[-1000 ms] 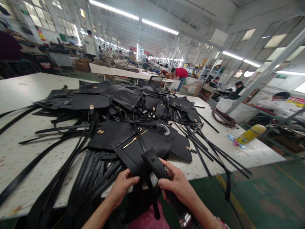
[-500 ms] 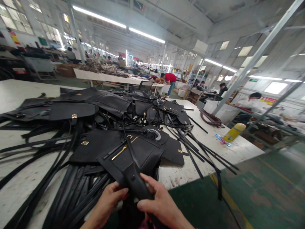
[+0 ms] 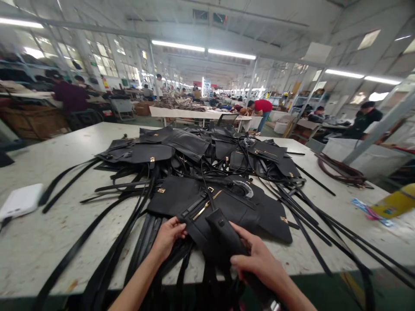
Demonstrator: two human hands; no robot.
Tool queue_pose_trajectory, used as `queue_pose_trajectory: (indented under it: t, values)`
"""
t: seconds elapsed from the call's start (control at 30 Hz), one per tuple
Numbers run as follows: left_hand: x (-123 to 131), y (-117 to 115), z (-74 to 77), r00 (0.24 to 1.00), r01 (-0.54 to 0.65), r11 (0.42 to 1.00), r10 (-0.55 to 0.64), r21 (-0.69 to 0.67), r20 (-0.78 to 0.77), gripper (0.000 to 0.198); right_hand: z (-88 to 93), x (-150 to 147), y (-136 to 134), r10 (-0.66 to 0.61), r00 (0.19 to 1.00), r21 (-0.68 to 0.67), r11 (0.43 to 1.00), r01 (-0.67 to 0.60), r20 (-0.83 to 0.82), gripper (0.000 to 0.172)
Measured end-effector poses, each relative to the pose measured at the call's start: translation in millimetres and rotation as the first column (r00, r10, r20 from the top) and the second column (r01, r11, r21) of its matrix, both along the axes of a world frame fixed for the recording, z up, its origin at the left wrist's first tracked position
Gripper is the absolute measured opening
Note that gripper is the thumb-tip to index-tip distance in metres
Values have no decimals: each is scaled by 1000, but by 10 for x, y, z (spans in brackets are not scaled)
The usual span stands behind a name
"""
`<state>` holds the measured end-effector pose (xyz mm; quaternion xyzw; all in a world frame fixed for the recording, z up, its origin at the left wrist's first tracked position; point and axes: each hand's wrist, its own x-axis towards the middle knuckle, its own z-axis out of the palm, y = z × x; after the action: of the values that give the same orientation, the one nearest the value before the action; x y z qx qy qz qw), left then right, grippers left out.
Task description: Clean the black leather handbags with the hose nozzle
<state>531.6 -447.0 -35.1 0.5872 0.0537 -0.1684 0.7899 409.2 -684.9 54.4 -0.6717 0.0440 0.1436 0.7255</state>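
In the head view, a black leather bag [image 3: 235, 207] with a gold zipper lies at the near side of a heap. My left hand [image 3: 170, 235] is closed, pinching the bag's near left corner between thumb and fingers. In my right hand [image 3: 256, 255], thumb and fingers wrap round a long black leather piece [image 3: 223, 231] with a small square mark near its tip. This piece lies over the bag's near edge; whether it is joined to the bag I cannot tell. A shiny metal bit [image 3: 275, 306] shows below my right hand.
More black bags [image 3: 152, 153] with gold clasps pile up on the white table [image 3: 78, 147]. Loose black straps [image 3: 317, 216] spread to both sides. A white box [image 3: 21, 201] stands left; a yellow bottle [image 3: 395, 203] and coiled brown straps [image 3: 340, 170] lie right. People work at tables behind.
The view has turned left, bringing the white box in. My left hand has moved away from the right hand to the bag's corner. My right hand keeps its hold on the leather piece.
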Motion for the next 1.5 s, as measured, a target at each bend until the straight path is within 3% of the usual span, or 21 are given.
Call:
queue_pose_trajectory:
  t: [0.17, 0.23, 0.43, 0.63, 1.0, 1.27, 1.37, 1.5]
  values:
    - [-121, 5, -19, 992, 100, 995, -99, 2, 81, 18, -101, 404, 376, 230, 972, 40, 973, -228, -54, 77]
    - [-121, 16, -48, 991, 101, 995, -100, -7, 94, 18, -129, 503, 469, 267, 963, 39, 963, -266, -42, 74]
    - [-105, 32, -189, 992, 99, 995, -96, -25, 86, 19, -107, 498, 540, 277, 960, -57, 959, -278, -35, 71]
    - [-153, 14, -235, 990, 108, 994, -106, -17, 92, 22, -185, 489, 541, 279, 959, -56, 958, -282, -58, 72]
    - [-134, 66, -30, 977, 197, 974, -186, -109, 102, 32, -261, 485, 607, 269, 963, 38, 963, -268, -16, 73]
    - [5, 143, 21, 971, 232, 962, -238, -142, -26, 24, -118, 366, 458, -11, 1000, 74, 997, 9, 22, 80]
    - [73, 119, 13, 971, 223, 974, -225, -31, -78, 21, -126, 272, 338, -32, 999, 90, 995, 35, -35, 83]
    - [-39, 71, -40, 929, 365, 925, -355, 104, -107, 23, -168, 148, 107, -116, 990, 101, 987, 124, -80, 85]
